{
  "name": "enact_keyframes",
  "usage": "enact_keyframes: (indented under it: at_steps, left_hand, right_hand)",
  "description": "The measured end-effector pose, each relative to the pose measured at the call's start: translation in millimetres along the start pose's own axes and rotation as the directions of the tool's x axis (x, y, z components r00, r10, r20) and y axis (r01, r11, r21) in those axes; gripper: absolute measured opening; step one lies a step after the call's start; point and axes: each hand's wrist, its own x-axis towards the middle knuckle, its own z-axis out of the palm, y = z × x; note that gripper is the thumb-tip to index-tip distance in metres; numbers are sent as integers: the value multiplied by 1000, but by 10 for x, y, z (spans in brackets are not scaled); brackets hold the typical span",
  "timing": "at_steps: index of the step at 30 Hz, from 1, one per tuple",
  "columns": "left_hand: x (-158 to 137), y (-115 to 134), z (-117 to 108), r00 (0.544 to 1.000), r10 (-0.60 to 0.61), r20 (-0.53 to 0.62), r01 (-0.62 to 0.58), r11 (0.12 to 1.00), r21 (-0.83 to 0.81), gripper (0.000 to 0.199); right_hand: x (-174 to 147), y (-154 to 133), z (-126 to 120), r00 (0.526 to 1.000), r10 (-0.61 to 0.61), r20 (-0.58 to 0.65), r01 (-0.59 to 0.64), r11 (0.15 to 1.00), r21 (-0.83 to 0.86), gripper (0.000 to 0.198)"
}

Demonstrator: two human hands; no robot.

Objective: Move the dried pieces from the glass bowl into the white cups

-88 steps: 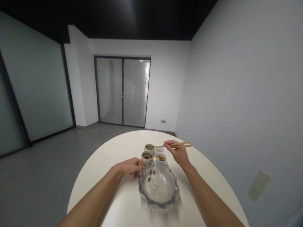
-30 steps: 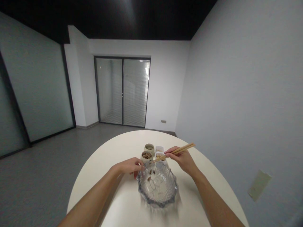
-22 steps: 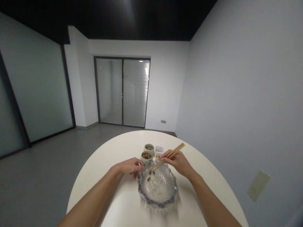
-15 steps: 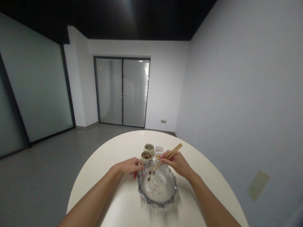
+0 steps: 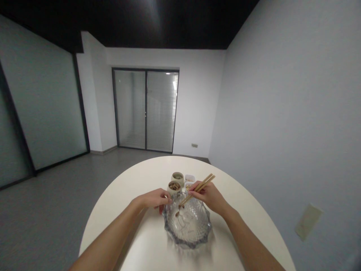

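Note:
A clear glass bowl [image 5: 191, 231] with a scalloped rim sits on the white table. Gripping its far left rim is my left hand [image 5: 157, 198], thumb over the edge. My right hand [image 5: 208, 195] holds a pair of wooden chopsticks [image 5: 199, 187], closed around their upper part. The tips reach down into the bowl beside a few small brown pieces [image 5: 177, 213]; whether they pinch one I cannot tell. Just beyond the bowl stands a beige cup [image 5: 174, 186] full of brown pieces. My right fingers partly cover a small white dish [image 5: 187, 186] with pale yellowish bits.
Behind these stand a second beige cup [image 5: 177, 177] and another white dish [image 5: 190, 178]. The round white table [image 5: 132, 180] has a curved far edge. A wall [image 5: 267, 113] rises on the right, and glass doors [image 5: 145, 109] stand at the back.
My right hand and the chopsticks have shifted slightly left and down, with the tips still in the bowl. My left hand and the bowl stay in place.

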Motion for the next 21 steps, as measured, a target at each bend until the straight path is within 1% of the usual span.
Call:
enact_keyframes:
  at_steps: [6, 8, 11, 13, 17, 19, 21]
  left_hand:
    - [2, 7, 4, 1000, -10, -6, 10, 1000, -1, 32]
    - [1, 10, 6, 1000, -21, -12, 21, 1000, -2, 32]
    - [-1, 12, 8, 1000, -23, -13, 23, 1000, 0, 31]
    - [-1, 9, 8, 1000, -23, -13, 23, 1000, 1, 31]
    - [2, -9, 9, 1000, -21, -11, 21, 1000, 6, 30]
    - [7, -24, 10, 1000, -20, -11, 20, 1000, 7, 31]
    - [14, -37, 11, 1000, -19, -12, 19, 1000, 4, 31]
  right_hand:
    - [-4, -12, -30, 1000, -18, -5, 18, 1000, 8, 18]
    - [-9, -23, -45, 999, -37, -29, 37, 999, 10, 17]
    - [-14, -34, -60, 991, -83, -106, 86, 996, 22, 16]
    - [-15, -32, -55, 977, -119, -176, 126, 992, 28, 16]
    - [-12, 9, 3, 926, -178, -332, 185, 983, -13, 14]
    - [-9, 46, 44, 912, -193, -363, 193, 980, -38, 13]
    - [-5, 82, 83, 910, -200, -363, 194, 980, -53, 13]
